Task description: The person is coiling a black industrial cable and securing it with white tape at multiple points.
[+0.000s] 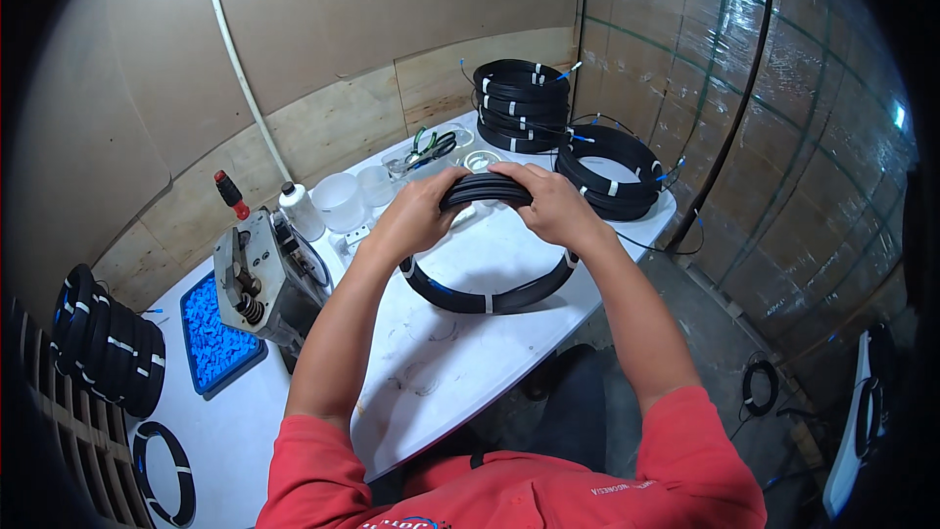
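A coil of black cable (487, 190), bound with white tape bands, is tilted up over the white table, its far side raised toward me. On the left of that raised side, my left hand (423, 208) is closed round the cable strands. My right hand (560, 204) grips the same side from the right, fingers over the top. The coil's near side hangs low over the tabletop; whether it touches cannot be made out. Just beyond the hands lies a roll of white tape (482, 163), partly hidden by them.
Stacked black coils (522, 108) and another pile (609, 176) stand at the back right. On the left are a metal bench machine (269, 269), a tray of blue pieces (217, 333) and more coils (108, 348). A white bottle (300, 211), clear tubs (340, 203) and pliers (431, 147) line the back.
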`<state>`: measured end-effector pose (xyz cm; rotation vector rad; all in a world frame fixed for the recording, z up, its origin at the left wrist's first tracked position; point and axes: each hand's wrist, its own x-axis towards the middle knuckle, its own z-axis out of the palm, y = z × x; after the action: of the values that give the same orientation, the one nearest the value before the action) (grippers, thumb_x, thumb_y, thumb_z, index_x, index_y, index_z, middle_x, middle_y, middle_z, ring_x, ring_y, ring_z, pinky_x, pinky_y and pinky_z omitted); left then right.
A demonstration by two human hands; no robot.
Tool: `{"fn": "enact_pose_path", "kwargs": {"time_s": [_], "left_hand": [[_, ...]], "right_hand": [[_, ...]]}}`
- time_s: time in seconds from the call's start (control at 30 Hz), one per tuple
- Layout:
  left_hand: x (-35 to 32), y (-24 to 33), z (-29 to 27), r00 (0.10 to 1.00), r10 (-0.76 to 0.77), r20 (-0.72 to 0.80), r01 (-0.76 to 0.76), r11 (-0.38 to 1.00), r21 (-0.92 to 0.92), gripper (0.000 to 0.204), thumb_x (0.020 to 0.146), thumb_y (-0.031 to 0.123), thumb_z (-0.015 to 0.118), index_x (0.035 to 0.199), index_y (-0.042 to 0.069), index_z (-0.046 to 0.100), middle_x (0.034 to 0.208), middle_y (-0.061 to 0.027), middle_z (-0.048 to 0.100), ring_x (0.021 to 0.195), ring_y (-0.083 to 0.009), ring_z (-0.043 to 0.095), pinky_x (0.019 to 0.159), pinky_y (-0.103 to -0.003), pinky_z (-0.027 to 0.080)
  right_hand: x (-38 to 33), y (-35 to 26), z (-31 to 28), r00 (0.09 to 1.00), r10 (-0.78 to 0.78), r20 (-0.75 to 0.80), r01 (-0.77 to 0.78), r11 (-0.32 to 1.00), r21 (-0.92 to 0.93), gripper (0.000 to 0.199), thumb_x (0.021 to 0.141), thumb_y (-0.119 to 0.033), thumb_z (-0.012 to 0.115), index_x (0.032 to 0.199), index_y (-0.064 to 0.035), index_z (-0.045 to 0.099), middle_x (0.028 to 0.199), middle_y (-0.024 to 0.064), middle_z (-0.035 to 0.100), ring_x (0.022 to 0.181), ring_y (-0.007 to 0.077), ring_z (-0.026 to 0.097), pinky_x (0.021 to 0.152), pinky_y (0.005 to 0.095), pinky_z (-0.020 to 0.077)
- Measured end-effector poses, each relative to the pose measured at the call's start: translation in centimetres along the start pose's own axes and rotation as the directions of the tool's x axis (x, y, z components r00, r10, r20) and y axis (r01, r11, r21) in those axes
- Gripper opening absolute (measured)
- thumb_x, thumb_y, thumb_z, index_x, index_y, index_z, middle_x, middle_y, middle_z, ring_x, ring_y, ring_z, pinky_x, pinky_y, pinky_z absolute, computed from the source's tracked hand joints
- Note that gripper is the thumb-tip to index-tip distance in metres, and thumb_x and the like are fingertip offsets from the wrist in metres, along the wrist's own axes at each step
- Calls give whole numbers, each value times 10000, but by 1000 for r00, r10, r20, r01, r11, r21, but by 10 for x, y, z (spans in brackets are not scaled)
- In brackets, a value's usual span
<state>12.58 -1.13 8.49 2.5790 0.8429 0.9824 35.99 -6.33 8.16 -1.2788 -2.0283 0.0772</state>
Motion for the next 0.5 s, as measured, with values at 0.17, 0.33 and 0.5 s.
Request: {"fn": "enact_pose_path", "kwargs": {"time_s": [0.17,0.33,0.5], "left_hand": [[3,-9,7,996,79,-46,-77,996,51,363,885,80,710,1224,68,581,1023,-184,696,896,-381,676,774,-417,525],[1,-3,-10,989,43,139,-25,991,-133,481,840,55,665,1304,45,541,949,-148,673,843,-274,646,778,-378,507],[1,6,-29,936,-135,325,170,982,-81,521,821,50,641,1328,37,519,932,-153,663,845,-267,633,775,-380,500]], "right_hand": [[0,3,-2,1000,13,15,-12,1000,-21,422,817,-31,656,1232,-72,592,1076,199,683,987,408,657,875,464,523],[-2,-2,-3,997,72,16,-71,996,-46,365,816,-10,640,1177,-43,597,1051,216,685,975,415,658,867,469,522],[-2,3,-4,998,54,9,-54,998,11,347,816,-5,631,1160,-49,606,1042,221,683,966,421,655,855,471,522]]}}
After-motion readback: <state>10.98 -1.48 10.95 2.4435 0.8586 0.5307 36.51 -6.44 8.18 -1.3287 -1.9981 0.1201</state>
